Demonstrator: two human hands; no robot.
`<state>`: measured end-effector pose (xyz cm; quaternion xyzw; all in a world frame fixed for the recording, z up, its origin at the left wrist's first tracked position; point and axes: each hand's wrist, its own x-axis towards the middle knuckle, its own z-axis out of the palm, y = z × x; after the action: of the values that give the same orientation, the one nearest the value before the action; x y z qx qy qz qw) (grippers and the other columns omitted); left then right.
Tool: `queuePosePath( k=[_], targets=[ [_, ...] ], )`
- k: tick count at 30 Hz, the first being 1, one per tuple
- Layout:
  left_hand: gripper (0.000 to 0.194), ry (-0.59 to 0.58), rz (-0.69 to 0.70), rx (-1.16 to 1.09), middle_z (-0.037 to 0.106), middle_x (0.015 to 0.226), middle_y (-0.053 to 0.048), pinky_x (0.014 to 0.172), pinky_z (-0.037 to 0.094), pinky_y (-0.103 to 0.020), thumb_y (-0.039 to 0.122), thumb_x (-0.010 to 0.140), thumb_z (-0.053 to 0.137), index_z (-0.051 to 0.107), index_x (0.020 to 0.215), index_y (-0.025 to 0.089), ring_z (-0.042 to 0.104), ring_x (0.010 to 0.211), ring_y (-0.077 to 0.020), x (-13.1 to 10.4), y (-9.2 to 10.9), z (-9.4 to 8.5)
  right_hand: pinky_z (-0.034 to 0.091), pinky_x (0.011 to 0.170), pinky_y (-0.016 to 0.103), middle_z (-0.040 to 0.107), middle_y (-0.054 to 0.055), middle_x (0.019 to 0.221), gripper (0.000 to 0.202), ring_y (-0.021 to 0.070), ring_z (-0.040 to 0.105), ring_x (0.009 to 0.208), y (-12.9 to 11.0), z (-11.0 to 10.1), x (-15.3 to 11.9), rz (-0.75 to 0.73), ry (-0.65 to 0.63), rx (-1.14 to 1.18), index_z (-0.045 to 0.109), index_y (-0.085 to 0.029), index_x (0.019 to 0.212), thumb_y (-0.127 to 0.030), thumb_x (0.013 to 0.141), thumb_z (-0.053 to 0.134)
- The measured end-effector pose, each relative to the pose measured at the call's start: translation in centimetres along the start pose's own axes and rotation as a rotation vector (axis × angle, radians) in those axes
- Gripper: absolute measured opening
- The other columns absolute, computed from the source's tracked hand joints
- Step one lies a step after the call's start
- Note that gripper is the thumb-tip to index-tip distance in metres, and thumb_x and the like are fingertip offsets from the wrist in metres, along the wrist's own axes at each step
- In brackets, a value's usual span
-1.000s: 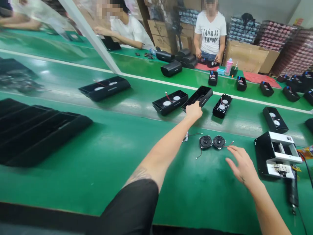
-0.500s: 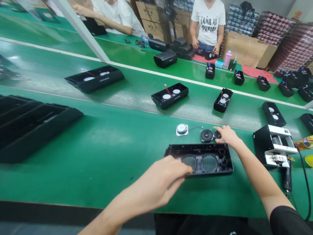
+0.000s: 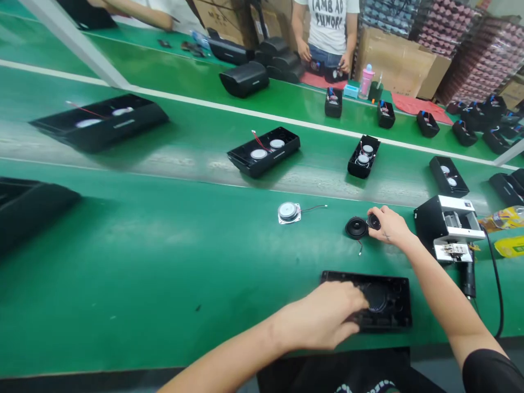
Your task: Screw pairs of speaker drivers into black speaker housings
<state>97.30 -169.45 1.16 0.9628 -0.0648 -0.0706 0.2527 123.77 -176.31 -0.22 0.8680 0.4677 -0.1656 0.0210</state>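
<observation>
Our left hand (image 3: 327,314) grasps the near black oblong plastic housing (image 3: 396,300); our right hand (image 3: 388,226) pinches a round black speaker (image 3: 374,221), apparently for pickup; lifting requires steadiness.

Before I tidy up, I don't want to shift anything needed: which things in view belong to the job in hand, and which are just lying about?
Likely part of the job:
black casing at the left hand
held speaker in the right hand
dark speaker beside it
pale-backed speaker, lying apart

Apparently just lying about:
pink bottle
yellow item at the right edge
</observation>
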Motion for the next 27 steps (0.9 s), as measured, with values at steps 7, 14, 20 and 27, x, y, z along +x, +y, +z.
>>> queuePosePath(
  k=[7,14,20,27],
  targets=[
    [0.068,0.191,-0.575,0.139,0.058,0.162,-0.020,0.111,0.062,-0.058,0.044,0.105,0.078,0.053,0.164,0.020,0.064,0.141,-0.0381,10.6,-3.9,-3.7,0.063,0.113,0.054,0.067,0.014,0.146,0.052,0.0300,0.069,0.130,0.0,-0.3,-0.6,0.043,0.015,0.008,0.064,-0.020,0.152,-0.045,0.108,0.076],
    [0.045,0.133,-0.575,0.081,0.069,0.149,-0.013,0.109,0.064,-0.055,0.045,0.106,0.078,0.069,0.143,0.019,0.071,0.131,-0.0304,16.0,-7.6,-2.6,0.063,0.113,0.055,0.068,0.013,0.142,0.049,0.0294,0.070,0.126,1.5,0.7,-0.7,0.060,0.001,0.128,0.067,-0.018,0.146,-0.043,0.106,0.080],
    [0.043,0.287,-0.461,-0.166,0.074,0.133,-0.010,0.103,0.066,-0.051,0.048,0.106,0.078,0.070,0.136,0.019,0.074,0.117,-0.0263,12.3,-11.3,-4.3,0.066,0.096,0.042,0.070,0.010,0.127,0.050,0.0231,0.073,0.106,6.3,0.6,-2.6,-0.083,0.065,0.582,0.058,-0.018,0.140,-0.043,0.101,0.078],
    [0.055,0.568,-0.390,-0.537,0.074,0.133,-0.011,0.099,0.066,-0.046,0.054,0.104,0.074,0.059,0.144,0.019,0.076,0.113,-0.0249,6.8,-13.2,0.2,0.066,0.095,0.043,0.068,0.013,0.129,0.073,0.0275,0.078,0.108,7.5,5.2,-4.4,-0.268,0.214,1.007,0.047,-0.024,0.145,-0.074,0.095,0.065]
  ],
)
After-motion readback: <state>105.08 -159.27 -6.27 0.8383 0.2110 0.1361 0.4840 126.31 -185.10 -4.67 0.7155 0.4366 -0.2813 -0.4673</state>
